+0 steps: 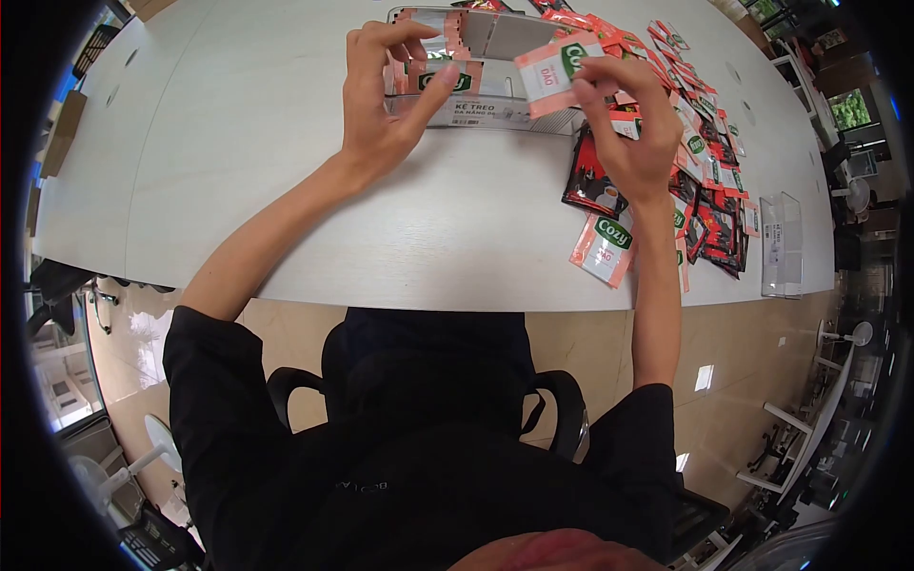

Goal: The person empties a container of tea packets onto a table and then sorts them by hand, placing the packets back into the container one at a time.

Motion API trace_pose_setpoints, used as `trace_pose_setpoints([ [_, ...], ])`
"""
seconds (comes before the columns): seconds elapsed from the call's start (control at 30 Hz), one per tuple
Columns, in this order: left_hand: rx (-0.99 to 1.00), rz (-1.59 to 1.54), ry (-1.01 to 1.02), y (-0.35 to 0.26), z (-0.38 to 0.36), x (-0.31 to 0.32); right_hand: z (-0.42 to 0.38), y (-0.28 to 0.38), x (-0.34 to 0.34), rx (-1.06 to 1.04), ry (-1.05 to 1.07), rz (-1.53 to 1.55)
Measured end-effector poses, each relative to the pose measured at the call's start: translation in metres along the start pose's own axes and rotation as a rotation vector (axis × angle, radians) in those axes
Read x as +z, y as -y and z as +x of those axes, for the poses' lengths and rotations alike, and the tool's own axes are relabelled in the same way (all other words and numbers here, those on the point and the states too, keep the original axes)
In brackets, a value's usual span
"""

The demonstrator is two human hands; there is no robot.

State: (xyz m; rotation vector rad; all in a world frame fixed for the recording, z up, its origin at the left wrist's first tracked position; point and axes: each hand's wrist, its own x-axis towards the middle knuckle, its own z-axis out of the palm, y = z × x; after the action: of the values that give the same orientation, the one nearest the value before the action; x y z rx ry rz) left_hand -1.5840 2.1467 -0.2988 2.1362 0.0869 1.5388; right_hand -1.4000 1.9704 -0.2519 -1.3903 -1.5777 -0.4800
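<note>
My right hand (640, 128) pinches a pink-and-white Cozy sachet (545, 80) by its right side, raised over the right part of a clear plastic tray (490, 116). My left hand (379, 100) is at the tray's left end, thumb and fingers apart around the sachets there. Its thumb tip overlaps an upright Cozy sachet (466, 78) in the front left section. Behind that, more pink sachets (449, 23) stand in a row. A label marks the tray's front wall, and grey dividers split its inside.
A large heap of red, black and pink sachets (709, 143) spreads over the right of the white table (238, 124). One Cozy sachet (606, 249) lies near the front edge, below a dark coffee sachet (592, 181). Another clear plastic holder (783, 246) stands at far right.
</note>
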Motion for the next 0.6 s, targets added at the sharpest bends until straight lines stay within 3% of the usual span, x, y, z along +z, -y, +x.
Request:
trace_pose_setpoints([
  [0.1, 0.118, 0.259, 0.046, -0.003, 0.002, -0.001, -0.002, 0.005, 0.011, -0.147, 0.052, 0.065],
  [0.27, 0.086, 0.251, 0.062, -0.011, -0.002, 0.003, -0.006, 0.014, 0.025, -0.208, 0.040, 0.127],
  [0.47, 0.103, 0.146, 0.011, -0.004, 0.000, -0.002, -0.009, 0.012, 0.026, -0.065, 0.011, 0.256],
  [0.6, 0.017, 0.069, -0.078, -0.002, 0.003, -0.004, -0.007, 0.009, 0.019, -0.109, 0.080, 0.070],
])
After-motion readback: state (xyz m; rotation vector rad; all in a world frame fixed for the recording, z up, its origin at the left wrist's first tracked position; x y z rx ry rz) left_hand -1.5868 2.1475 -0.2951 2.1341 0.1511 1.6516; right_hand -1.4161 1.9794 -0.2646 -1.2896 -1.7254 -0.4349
